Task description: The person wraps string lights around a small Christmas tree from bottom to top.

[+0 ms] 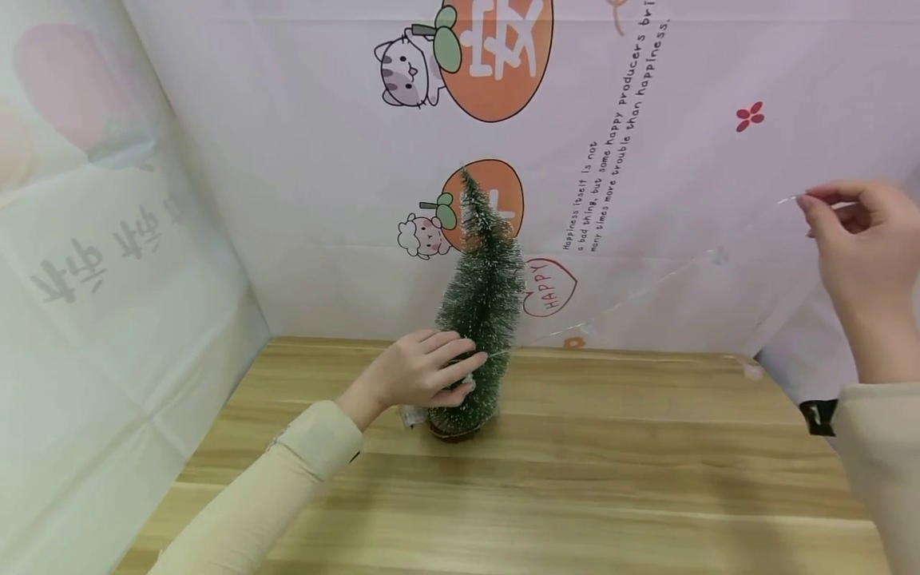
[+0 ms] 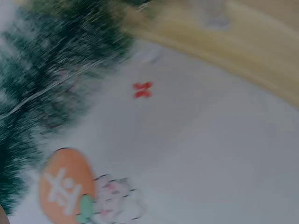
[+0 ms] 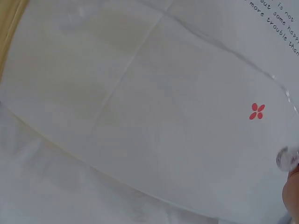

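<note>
A small frosted Christmas tree (image 1: 483,279) stands upright on the table, its tip bent left. My left hand (image 1: 424,371) is at the tree's lower front, its thumb and fingers closed around a thin clear light string by a small pale bulb. From there the string (image 1: 625,300) runs up to the right across the backdrop, with clear bulbs along it. High at the right, my right hand (image 1: 866,239) pinches the string's other part between thumb and index finger. In the right wrist view a clear bulb (image 3: 287,158) shows close to the fingertip. In the left wrist view, the string lies across the blurred tree (image 2: 60,70).
The wooden table (image 1: 611,455) reaches back to a printed white cloth backdrop (image 1: 302,160). Another cloth (image 1: 108,335) hangs along the left side. A clear bulb (image 1: 751,371) hangs near the table's back right corner. A small clear tag (image 1: 412,416) sits beside the tree's base.
</note>
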Demonstrator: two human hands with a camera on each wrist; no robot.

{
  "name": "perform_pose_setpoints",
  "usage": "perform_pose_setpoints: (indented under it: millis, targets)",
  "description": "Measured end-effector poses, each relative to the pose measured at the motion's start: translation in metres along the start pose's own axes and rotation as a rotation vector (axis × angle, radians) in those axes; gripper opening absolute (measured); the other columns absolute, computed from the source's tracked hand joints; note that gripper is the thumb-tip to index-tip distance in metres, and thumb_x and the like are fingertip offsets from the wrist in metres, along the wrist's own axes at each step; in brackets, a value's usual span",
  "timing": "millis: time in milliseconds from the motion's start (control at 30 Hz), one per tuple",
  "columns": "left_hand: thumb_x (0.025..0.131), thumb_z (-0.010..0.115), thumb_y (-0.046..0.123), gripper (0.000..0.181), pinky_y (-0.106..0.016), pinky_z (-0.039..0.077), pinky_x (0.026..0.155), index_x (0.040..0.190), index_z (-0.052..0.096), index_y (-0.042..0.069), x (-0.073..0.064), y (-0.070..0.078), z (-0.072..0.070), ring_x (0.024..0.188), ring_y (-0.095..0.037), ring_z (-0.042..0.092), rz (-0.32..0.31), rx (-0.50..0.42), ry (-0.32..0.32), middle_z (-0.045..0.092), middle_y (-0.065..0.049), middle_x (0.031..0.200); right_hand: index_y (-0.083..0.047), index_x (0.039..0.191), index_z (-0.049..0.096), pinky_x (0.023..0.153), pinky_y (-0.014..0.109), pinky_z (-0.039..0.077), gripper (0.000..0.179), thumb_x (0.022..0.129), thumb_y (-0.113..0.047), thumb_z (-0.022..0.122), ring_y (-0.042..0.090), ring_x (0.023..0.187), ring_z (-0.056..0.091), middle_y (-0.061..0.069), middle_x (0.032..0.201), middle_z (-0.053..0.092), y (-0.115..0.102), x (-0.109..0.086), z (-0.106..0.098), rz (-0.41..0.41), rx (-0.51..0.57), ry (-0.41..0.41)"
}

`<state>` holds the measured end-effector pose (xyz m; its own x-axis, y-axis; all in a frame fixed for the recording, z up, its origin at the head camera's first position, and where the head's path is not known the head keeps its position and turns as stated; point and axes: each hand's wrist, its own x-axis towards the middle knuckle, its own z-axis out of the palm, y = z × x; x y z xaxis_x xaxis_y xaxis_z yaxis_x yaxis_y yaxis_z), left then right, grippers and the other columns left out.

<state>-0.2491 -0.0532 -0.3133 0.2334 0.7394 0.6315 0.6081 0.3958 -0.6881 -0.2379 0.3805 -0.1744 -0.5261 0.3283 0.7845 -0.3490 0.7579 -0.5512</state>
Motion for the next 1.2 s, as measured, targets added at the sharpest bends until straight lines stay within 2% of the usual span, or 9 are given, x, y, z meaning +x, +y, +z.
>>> perform_pose_setpoints:
  millis: [67, 167, 267, 400, 600, 767, 933, 1067, 1200]
  targets:
    - [0.088, 0.055, 0.037, 0.031, -0.023, 0.056, 0.069, 0.105, 0.07, 0.016, 0.017, -0.005, -0.001, 0.081, -0.012, 0.066, 0.022, 0.007, 0.019, 0.07, 0.001, 0.094, -0.001, 0.105, 0.071, 0.06, -0.004, 0.035, 0.023, 0.091, -0.018, 0.063, -0.02, 0.062, 0.043, -0.037, 0.083, 0.047, -0.005, 0.002, 0.003, -0.031, -0.007, 0.016]
    - [0.087, 0.059, 0.035, 0.029, -0.022, 0.056, 0.073, 0.107, 0.068, 0.016, 0.044, -0.014, -0.001, 0.086, -0.012, 0.065, 0.053, 0.044, 0.028, 0.07, 0.001, 0.098, 0.001, 0.103, 0.072, 0.063, -0.002, 0.036, 0.026, 0.09, -0.021, 0.064, -0.021, 0.063, 0.042, -0.039, 0.082, 0.047, -0.014, 0.004, 0.007, -0.049, 0.001, 0.037]
    - [0.091, 0.057, 0.03, 0.026, -0.022, 0.054, 0.081, 0.112, 0.066, 0.016, 0.071, -0.022, 0.0, 0.094, -0.011, 0.064, 0.061, 0.106, -0.009, 0.069, 0.003, 0.105, 0.001, 0.102, 0.073, 0.066, 0.002, 0.036, 0.028, 0.089, -0.023, 0.067, -0.02, 0.063, 0.042, -0.04, 0.081, 0.048, -0.022, 0.005, 0.011, -0.059, 0.032, 0.055]
    - [0.1, 0.044, 0.016, 0.03, -0.023, 0.05, 0.092, 0.125, 0.061, 0.019, 0.104, -0.029, 0.002, 0.107, -0.011, 0.061, 0.04, 0.165, -0.128, 0.066, 0.005, 0.116, 0.0, 0.101, 0.074, 0.066, 0.006, 0.033, 0.027, 0.088, -0.023, 0.068, -0.019, 0.062, 0.04, -0.041, 0.079, 0.048, -0.032, 0.007, 0.016, -0.078, 0.06, 0.072]
    - [0.104, 0.027, 0.007, 0.044, -0.026, 0.043, 0.105, 0.141, 0.047, 0.02, 0.143, -0.033, 0.007, 0.125, -0.011, 0.053, -0.013, 0.159, -0.364, 0.055, 0.005, 0.138, -0.006, 0.098, 0.076, 0.063, 0.008, 0.032, 0.022, 0.087, -0.023, 0.069, -0.016, 0.058, 0.037, -0.039, 0.078, 0.049, -0.041, 0.004, 0.024, -0.095, 0.095, 0.08]
    - [0.105, 0.022, 0.006, 0.048, -0.03, 0.036, 0.113, 0.148, 0.035, 0.02, 0.165, -0.032, 0.014, 0.136, -0.013, 0.043, -0.045, 0.159, -0.481, 0.042, 0.004, 0.15, -0.001, 0.097, 0.075, 0.062, 0.009, 0.031, 0.025, 0.087, -0.023, 0.069, -0.014, 0.056, 0.037, -0.038, 0.079, 0.051, -0.049, 0.001, 0.032, -0.124, 0.131, 0.061]
    - [0.104, 0.022, 0.007, 0.051, -0.033, 0.028, 0.119, 0.152, 0.025, 0.022, 0.18, -0.034, 0.018, 0.143, -0.016, 0.034, -0.092, 0.158, -0.595, 0.031, 0.002, 0.157, 0.004, 0.096, 0.073, 0.06, 0.009, 0.031, 0.025, 0.086, -0.019, 0.07, -0.012, 0.055, 0.037, -0.036, 0.077, 0.052, -0.054, -0.002, 0.038, -0.155, 0.182, 0.049]
    - [0.102, 0.029, 0.007, 0.056, -0.035, 0.025, 0.121, 0.154, 0.017, 0.024, 0.188, -0.037, 0.021, 0.146, -0.018, 0.027, -0.106, 0.178, -0.696, 0.022, 0.001, 0.16, 0.005, 0.095, 0.073, 0.057, 0.007, 0.031, 0.023, 0.085, -0.016, 0.071, -0.012, 0.053, 0.037, -0.034, 0.077, 0.054, -0.058, -0.005, 0.041, -0.159, 0.228, 0.057]
    - [0.101, 0.036, 0.008, 0.061, -0.035, 0.021, 0.122, 0.155, 0.011, 0.024, 0.196, -0.039, 0.022, 0.148, -0.018, 0.022, -0.106, 0.196, -0.758, 0.016, 0.0, 0.162, 0.006, 0.093, 0.073, 0.056, 0.006, 0.031, 0.023, 0.085, -0.016, 0.071, -0.011, 0.051, 0.036, -0.034, 0.077, 0.055, -0.059, -0.007, 0.044, -0.18, 0.243, 0.078]
